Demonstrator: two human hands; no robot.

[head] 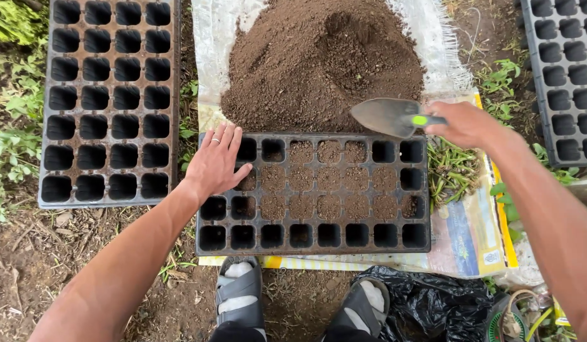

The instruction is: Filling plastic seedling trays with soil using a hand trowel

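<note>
A black seed tray (312, 235) lies in front of me, with several middle cells filled with soil and the outer cells hollow. My left hand (216, 161) rests flat, fingers spread, on the tray's upper left corner; a ring shows on one finger. My right hand (465, 123) grips a hand trowel (388, 116) by its grey and green handle. The trowel's blade is bare and points left, above the tray's far edge. Beyond it a brown soil heap (318, 60) sits on a white sheet (211, 38).
A second black cell tray (110, 104) with hollow cells lies on the ground to the left, a third (568, 76) at the far right. My sandalled feet (239, 294) stand just below the tray. A black plastic bag (432, 304) and printed sack (477, 234) lie lower right.
</note>
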